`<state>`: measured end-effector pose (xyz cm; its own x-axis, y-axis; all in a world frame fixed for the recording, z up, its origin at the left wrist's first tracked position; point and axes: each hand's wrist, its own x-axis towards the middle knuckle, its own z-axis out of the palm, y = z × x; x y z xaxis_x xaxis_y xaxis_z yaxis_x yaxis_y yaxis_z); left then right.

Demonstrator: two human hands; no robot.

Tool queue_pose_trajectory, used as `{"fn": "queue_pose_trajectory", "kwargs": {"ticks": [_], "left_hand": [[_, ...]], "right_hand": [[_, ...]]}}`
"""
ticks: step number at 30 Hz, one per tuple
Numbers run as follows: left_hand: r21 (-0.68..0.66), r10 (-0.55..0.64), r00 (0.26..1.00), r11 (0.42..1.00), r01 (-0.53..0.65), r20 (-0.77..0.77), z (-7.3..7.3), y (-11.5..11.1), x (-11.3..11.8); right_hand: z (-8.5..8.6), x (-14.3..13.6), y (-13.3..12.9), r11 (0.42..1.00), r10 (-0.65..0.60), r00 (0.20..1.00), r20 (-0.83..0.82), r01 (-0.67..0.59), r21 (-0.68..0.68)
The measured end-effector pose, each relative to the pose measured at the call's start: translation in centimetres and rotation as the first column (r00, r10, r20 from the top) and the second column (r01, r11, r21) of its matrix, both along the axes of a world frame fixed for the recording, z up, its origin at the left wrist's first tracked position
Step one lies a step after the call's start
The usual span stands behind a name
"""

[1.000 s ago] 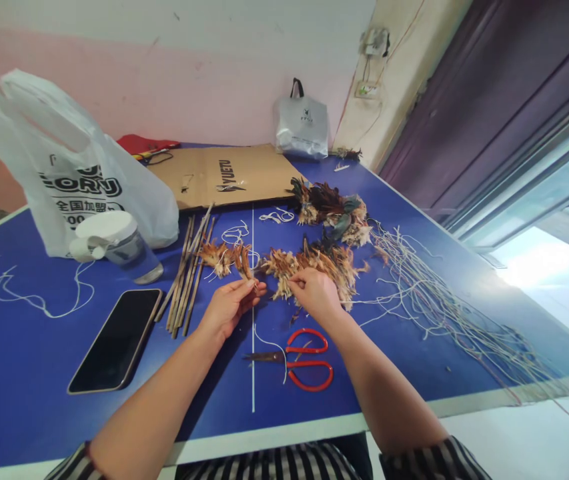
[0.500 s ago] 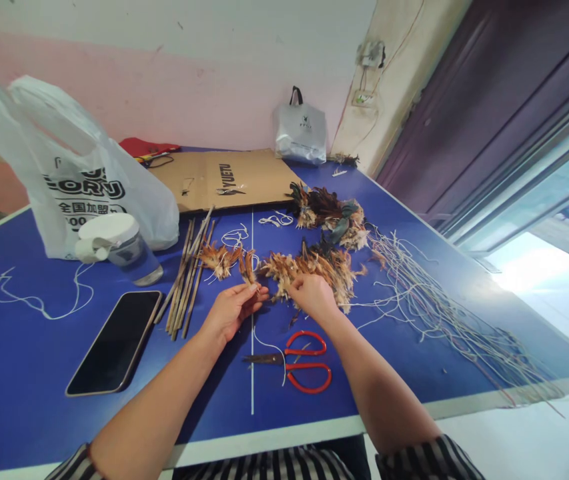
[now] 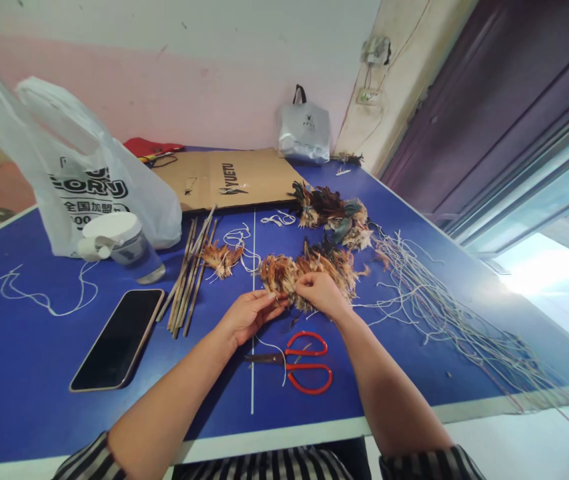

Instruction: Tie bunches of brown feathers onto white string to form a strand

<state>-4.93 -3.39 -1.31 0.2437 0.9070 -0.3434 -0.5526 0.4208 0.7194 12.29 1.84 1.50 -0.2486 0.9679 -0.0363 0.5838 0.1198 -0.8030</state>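
A long bunch of brown and tan feathers (image 3: 334, 267) lies near the middle of the blue table. At its left end, my left hand (image 3: 257, 313) pinches the base of a small feather tuft (image 3: 277, 272). My right hand (image 3: 321, 292) is closed at the near edge of the bunch; its fingertips are hidden among the feathers. Just below both hands lie red-handled scissors (image 3: 309, 362) with a white string across them. A smaller orange-brown feather tuft (image 3: 221, 259) rests to the left, beside several thin sticks (image 3: 189, 280). Behind the bunch is a darker feather pile (image 3: 331, 210).
On the left are a phone (image 3: 118, 339), a lidded cup (image 3: 134, 250) and a white plastic bag (image 3: 109, 180). A cardboard sheet (image 3: 239, 177) and a silver bag (image 3: 304, 133) sit at the back. Many loose strings (image 3: 444, 307) spread over the right side.
My left hand has moved right with its feather tuft, which is now against the left end of the long bunch. My right hand has shifted slightly right. The view has moved a little.
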Motion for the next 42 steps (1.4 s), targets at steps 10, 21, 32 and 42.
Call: {"fn": "queue_pose_trajectory", "kwargs": {"ticks": [10,21,32,42], "left_hand": [[-0.053,0.001,0.999,0.999,0.002,0.053,-0.7,0.2,0.3],[-0.088,-0.005,0.999,0.996,0.009,0.037,-0.4,0.2,0.2],[-0.110,0.022,0.999,0.994,-0.017,0.038,-0.5,0.3,0.2],[-0.013,0.143,0.986,0.989,-0.145,-0.090,0.9,-0.8,-0.3]], "right_hand": [[-0.8,-0.6,-0.3,0.992,0.033,0.979,0.200,-0.057,0.115],[-1.2,-1.3,-0.2,0.993,0.035,0.976,0.215,-0.059,0.102],[0.9,1.6,0.2,0.940,0.043,0.809,-0.586,-0.232,-0.251],[0.2,-0.2,-0.6,0.948,0.019,0.807,-0.590,-0.201,-0.246]]}}
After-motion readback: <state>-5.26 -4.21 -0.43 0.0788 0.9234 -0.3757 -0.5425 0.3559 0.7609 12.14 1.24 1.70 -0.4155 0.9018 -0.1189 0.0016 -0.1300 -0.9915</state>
